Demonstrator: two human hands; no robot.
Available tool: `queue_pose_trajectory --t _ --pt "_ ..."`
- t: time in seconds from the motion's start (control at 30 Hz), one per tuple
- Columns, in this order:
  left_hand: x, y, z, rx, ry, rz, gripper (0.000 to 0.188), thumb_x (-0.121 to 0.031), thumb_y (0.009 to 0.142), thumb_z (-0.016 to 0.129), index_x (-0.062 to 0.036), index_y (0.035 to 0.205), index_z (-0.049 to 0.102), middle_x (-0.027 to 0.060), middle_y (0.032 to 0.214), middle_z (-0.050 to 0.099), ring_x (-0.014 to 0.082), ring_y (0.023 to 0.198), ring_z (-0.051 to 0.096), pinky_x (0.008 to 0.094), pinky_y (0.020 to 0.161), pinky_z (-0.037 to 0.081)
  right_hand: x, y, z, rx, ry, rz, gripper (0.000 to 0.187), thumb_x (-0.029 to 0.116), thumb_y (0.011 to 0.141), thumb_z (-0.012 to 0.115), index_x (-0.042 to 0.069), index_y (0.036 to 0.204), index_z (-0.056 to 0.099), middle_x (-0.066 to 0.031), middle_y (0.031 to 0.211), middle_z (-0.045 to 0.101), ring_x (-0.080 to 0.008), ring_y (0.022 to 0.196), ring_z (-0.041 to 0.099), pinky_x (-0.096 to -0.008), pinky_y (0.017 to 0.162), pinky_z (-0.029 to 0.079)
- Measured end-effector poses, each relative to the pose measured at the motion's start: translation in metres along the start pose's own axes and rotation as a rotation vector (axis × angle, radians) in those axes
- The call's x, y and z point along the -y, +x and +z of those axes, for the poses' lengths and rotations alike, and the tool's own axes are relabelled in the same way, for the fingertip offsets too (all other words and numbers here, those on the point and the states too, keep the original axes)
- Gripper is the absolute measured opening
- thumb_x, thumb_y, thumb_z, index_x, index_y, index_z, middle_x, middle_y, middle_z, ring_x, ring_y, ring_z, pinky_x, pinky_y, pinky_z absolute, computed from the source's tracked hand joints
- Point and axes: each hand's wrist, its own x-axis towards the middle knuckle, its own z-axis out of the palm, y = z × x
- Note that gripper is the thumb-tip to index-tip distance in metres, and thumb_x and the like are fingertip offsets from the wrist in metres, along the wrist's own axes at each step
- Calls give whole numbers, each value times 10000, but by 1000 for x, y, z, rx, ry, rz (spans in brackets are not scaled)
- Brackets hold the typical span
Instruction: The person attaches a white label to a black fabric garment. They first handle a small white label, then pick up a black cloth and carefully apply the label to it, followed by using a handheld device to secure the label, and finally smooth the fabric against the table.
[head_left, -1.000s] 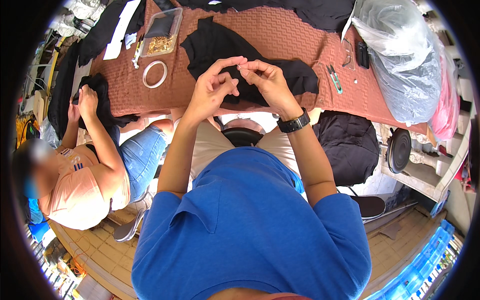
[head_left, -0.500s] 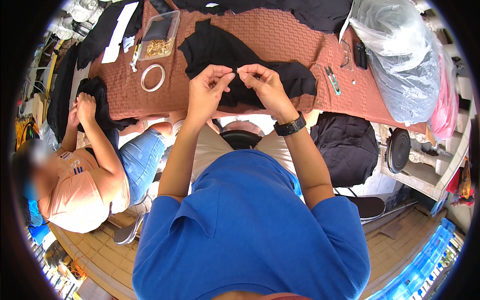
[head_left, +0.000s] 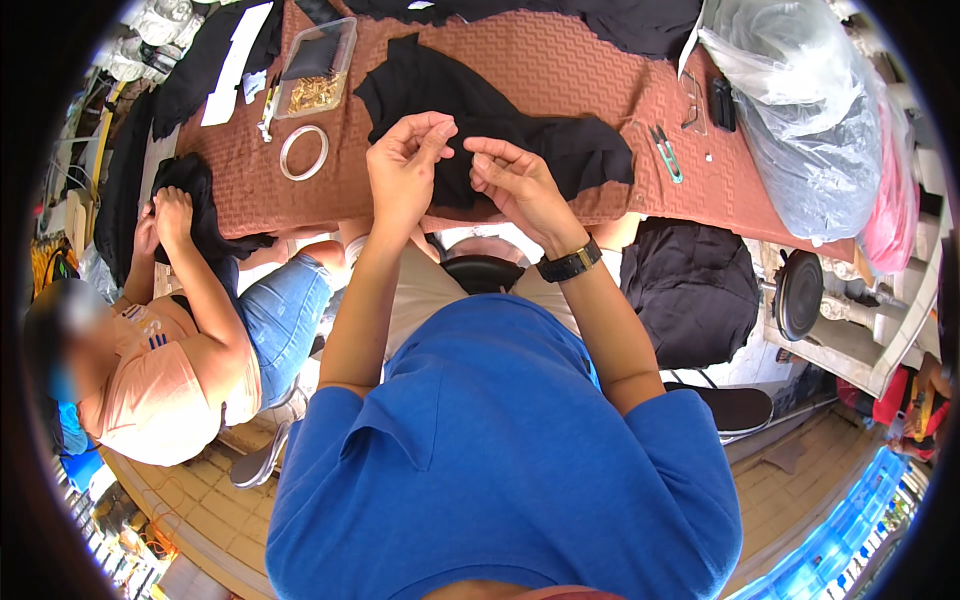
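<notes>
Above a piece of black cloth (head_left: 570, 150) on the table, my left hand (head_left: 405, 170) is raised with thumb and fingertips pinched together. My right hand (head_left: 520, 190) faces it a short gap away, thumb pressed against curled fingers, a dark watch on its wrist. Whatever either pinch holds is too small to make out. Green-handled thread snips (head_left: 667, 155) lie open to the right of the cloth. On its left are a white ring (head_left: 304, 153), perhaps a roll of tape, and a clear plastic box (head_left: 318, 80) with small gold-coloured metal pieces.
A reddish-brown textured cloth covers the table (head_left: 260, 190). Eyeglasses (head_left: 692, 108), a black case (head_left: 721, 105) and a big clear plastic bag (head_left: 800, 130) are at right. Another person (head_left: 180, 340) sits at left, hands on black fabric. A black bundle (head_left: 690, 290) rests below the table edge.
My hands have drawn slightly apart. The left has risen a little, and the right has dropped somewhat, with its fingers more curled. The black cloth lies much as before.
</notes>
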Motion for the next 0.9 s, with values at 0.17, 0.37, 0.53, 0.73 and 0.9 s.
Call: queue_pose_trajectory --t 0.17,0.37,0.53,0.73,0.9 --pt "-5 -3 1 33 -14 -33 121 -69 927 727 11 1018 718 63 922 731 93 762 659 227 684 547 7 10 7 -21 108 -8 285 80 961 686 -14 1229 658 -15 958 660 -94 834 601 -252 801 524" --pt "-4 -4 1 55 -17 -31 127 -70 930 724 11 1027 716 61 922 731 91 760 656 228 683 543 6 15 6 -46 106 -73 207 61 959 680 -14 1151 695 -28 965 669 -104 824 586 -256 797 522" --pt "-4 -4 1 74 45 -15 126 -63 935 715 2 1042 724 43 919 723 84 779 651 221 694 525 4 15 5 -71 41 -131 188 57 955 684 -15 1127 702 -24 957 669 -93 808 556 -239 761 491" --pt "-14 -7 -2 126 439 179 78 -36 898 719 22 951 724 34 819 651 93 724 609 248 683 492 7 15 -1 -148 -298 -230 151 60 946 691 4 1083 722 -2 945 664 -69 767 529 -219 734 458" --pt "-19 -5 -1 147 492 292 65 -33 883 713 20 920 709 60 809 638 125 704 607 269 670 483 2 16 -6 -172 -694 -385 101 78 929 712 17 1007 732 8 865 604 -70 743 525 -230 698 438"
